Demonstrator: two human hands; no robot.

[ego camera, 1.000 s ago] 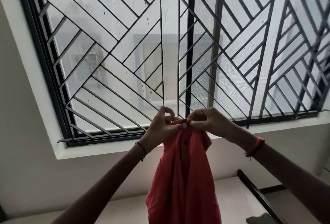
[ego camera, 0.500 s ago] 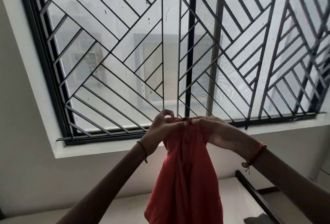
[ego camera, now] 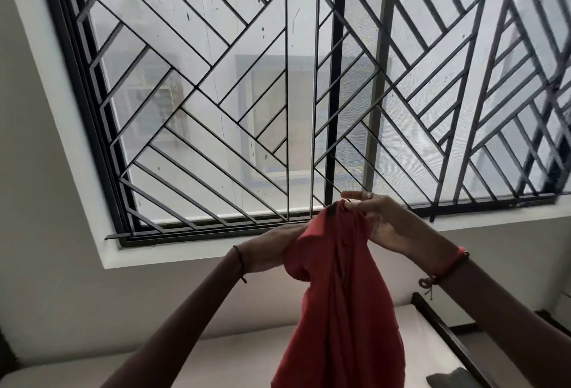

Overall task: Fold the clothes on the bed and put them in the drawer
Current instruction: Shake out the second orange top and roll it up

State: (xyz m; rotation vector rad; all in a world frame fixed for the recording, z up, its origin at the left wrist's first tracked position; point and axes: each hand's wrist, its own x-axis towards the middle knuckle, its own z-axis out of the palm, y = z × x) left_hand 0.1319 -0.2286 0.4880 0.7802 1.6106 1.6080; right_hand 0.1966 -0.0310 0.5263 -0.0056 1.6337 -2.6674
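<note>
Left hand (ego camera: 272, 250) is lowering to nine o'clock of the red buttoned fabric garment (ego camera: 340, 310), grip hidden by cloth; right hand (ego camera: 381, 224) is pinching its top.

Window (ego camera: 197, 32) behind black diagonal-bar grille (ego camera: 287, 78); white sill (ego camera: 173, 253) beneath; pale wall (ego camera: 40, 279) around.

Window (ego camera: 148, 9) is noted behind and above the fingers (ego camera: 355, 195), spanning the wall. It is covered by a black metal grille (ego camera: 286, 78) of diagonal bars. Flat grey daylight is admitted through speckled panes, and a building is dimly made out beyond. White sill (ego camera: 185, 259) is seen just below-left of the fingers. Pale wall (ego camera: 46, 264) is recorded far left. Well below the fingers, a pale bed (ego camera: 216, 356) is edged by a dark frame rail (ego camera: 448, 335).
</note>
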